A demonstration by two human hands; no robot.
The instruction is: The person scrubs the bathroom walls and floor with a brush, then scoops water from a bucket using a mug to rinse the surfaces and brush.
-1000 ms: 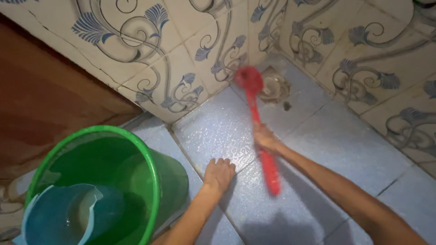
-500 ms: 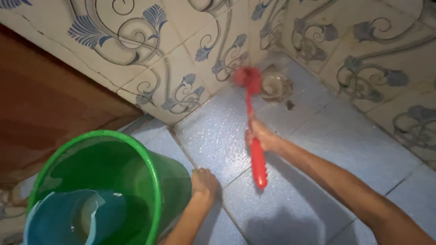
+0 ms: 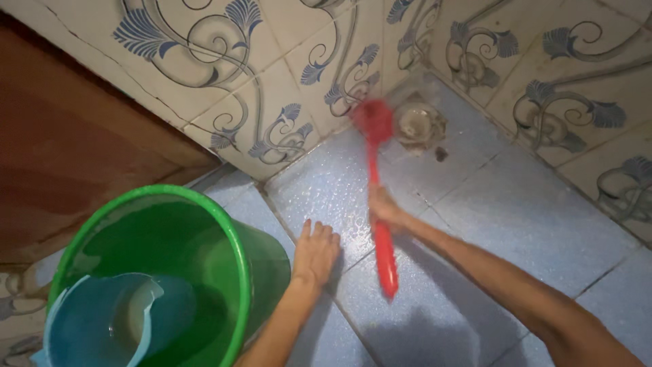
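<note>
My right hand (image 3: 386, 209) grips the handle of a red long-handled brush (image 3: 381, 224). Its blurred bristle head rests on the blue floor tiles next to the round floor drain (image 3: 419, 124) in the corner. My left hand (image 3: 315, 250) lies flat on the wet tile, palm down with fingers apart, just right of the green bucket (image 3: 239, 253). Nothing is in that hand.
The green bucket holds water and a blue plastic jug (image 3: 102, 325) floats inside it. Patterned wall tiles (image 3: 272, 75) meet at the corner behind the drain. A brown wooden door (image 3: 75, 156) stands at the left. A small dark speck (image 3: 441, 154) lies near the drain.
The brush head has shifted left along the floor by the drain as my right hand scrubs. My left hand has stayed on the tile beside the bucket.
</note>
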